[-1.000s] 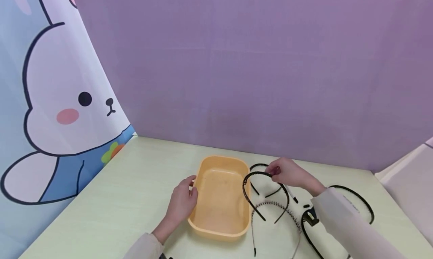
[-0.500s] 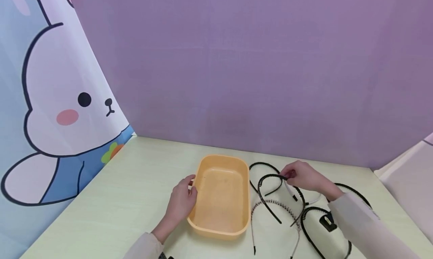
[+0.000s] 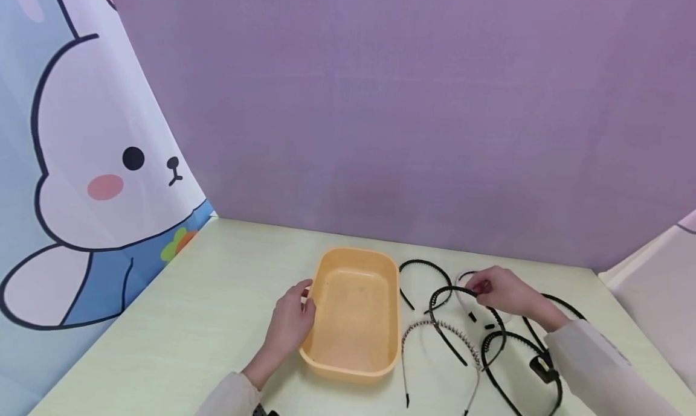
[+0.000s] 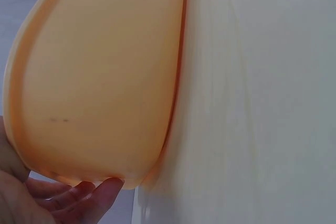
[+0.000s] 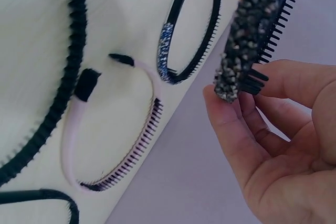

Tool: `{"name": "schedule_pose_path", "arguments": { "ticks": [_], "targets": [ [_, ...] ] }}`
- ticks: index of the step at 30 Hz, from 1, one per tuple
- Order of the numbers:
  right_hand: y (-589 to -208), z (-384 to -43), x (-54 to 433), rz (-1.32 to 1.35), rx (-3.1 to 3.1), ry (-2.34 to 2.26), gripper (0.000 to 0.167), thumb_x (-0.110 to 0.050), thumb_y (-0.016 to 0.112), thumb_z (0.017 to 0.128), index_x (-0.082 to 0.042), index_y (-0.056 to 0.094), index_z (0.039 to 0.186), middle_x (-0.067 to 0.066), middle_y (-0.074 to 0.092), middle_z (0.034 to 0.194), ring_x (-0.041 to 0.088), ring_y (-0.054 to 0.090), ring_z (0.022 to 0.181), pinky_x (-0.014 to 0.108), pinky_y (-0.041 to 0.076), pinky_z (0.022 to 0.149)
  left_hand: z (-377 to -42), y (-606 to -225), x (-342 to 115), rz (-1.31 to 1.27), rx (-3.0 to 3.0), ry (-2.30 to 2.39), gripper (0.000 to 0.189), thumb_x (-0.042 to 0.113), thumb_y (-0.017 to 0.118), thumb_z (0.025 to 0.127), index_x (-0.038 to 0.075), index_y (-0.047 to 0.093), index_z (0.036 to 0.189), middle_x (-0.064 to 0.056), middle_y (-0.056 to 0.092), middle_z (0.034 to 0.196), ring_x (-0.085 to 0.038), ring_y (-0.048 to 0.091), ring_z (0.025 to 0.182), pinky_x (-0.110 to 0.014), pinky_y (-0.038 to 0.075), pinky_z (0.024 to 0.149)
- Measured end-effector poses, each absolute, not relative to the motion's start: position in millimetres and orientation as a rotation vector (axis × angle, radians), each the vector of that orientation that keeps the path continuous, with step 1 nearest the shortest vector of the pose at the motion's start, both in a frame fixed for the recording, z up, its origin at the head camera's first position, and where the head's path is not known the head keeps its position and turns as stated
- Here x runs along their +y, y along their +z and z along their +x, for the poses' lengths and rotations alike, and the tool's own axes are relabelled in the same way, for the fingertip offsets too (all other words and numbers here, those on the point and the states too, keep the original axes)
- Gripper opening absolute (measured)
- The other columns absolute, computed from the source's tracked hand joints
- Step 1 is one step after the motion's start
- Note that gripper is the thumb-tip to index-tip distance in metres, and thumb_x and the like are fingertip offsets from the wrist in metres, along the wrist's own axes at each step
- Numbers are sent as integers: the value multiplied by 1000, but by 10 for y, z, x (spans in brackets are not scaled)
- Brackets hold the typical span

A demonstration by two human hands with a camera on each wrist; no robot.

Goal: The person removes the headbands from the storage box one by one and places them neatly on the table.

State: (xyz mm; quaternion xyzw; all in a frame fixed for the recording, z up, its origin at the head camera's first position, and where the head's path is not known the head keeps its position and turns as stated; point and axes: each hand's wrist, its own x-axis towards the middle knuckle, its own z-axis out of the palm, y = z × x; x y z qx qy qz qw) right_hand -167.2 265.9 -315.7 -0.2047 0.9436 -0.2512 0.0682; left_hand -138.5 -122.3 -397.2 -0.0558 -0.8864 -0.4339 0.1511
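My right hand (image 3: 499, 289) pinches a black toothed headband (image 3: 467, 290) by the top of its arch between thumb and fingers. In the right wrist view this headband (image 5: 247, 30) shows a band of glittering stones. Its two ends hang over the headbands on the table. My left hand (image 3: 293, 316) holds the left side of a yellow-orange plastic basin (image 3: 356, 377), its fingers against the wall (image 4: 105, 77). Inside the basin nothing lies. Below the held headband are a beaded-looking pinkish headband (image 3: 435, 324) and a black one with a square ornament (image 3: 544, 368).
Another black headband (image 3: 426, 262) lies behind, right of the basin. A pale pink headband (image 5: 68, 140) with black tips lies near it. A further black headband (image 3: 565, 304) is partly under the right forearm. A purple wall (image 3: 380, 114) closes off the back of the table (image 3: 244, 271).
My right hand has moved right and slightly nearer, carrying the black headband from beside the basin over the other headbands. My left hand and the basin stay nearly in place.
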Motion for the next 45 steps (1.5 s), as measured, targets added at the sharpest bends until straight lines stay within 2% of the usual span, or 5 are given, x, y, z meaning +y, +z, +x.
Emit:
{"name": "schedule_pose_path", "arguments": {
  "ticks": [8,16,27,36,45],
  "targets": [
    [-3204,-1624,2811,-587,2858,-745,22,2,62,81,3,67,102,13,66,96,15,60,83,25,50,64,-1389,-3981,-1216,-180,-2534,-1233,35,1,52,88,-8,56,122,-22,65,101,-15,61,70,-22,46,55],
    [-3265,-1565,2989,-584,2886,-703,21,3,62,80,2,67,100,9,66,92,4,56,76,23,48,62,-1380,-3967,-1214,-168,-2545,-1240,36,2,52,89,-8,56,123,-21,65,101,-14,60,70,-22,46,55],
    [-3354,-1500,3251,-599,2921,-683,19,3,62,76,1,67,94,7,66,87,-4,53,72,21,48,61,-1386,-3963,-1221,-159,-2557,-1251,36,3,51,89,-8,55,124,-21,65,102,-14,60,71,-23,46,56],
    [-3415,-1437,3487,-585,2995,-605,21,4,64,71,-1,67,91,4,66,84,-4,53,71,21,49,61,-1379,-3944,-1225,-154,-2556,-1254,36,3,51,89,-7,55,124,-20,65,102,-14,60,70,-22,46,55],
    [-3477,-1338,3750,-567,3021,-585,19,6,64,73,1,65,91,5,65,84,-7,52,71,20,49,59,-1376,-3920,-1231,-155,-2554,-1265,36,2,51,90,-8,55,124,-21,65,102,-15,61,72,-21,46,55]
  ]
}}
